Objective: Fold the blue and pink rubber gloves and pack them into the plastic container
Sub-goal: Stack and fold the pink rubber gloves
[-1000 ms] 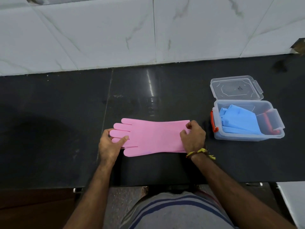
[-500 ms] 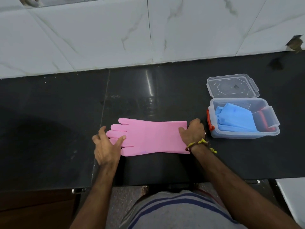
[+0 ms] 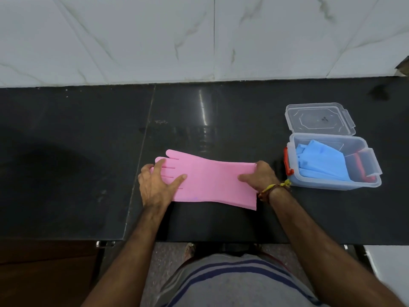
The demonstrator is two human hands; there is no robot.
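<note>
Pressing the pink glove [image 3: 212, 180] flat on the table [image 3: 66, 162], the left hand [image 3: 158, 185] is lying open on its fingers while the right hand [image 3: 260, 176] is apparently pinching the cuff, readying a fold for the plastic container [image 3: 332, 185].

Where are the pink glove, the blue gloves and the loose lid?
pink glove [image 3: 212, 180], head view, middle of its palm.
blue gloves [image 3: 321, 160], head view, top fold.
lid [image 3: 318, 118], head view, centre panel.
</note>
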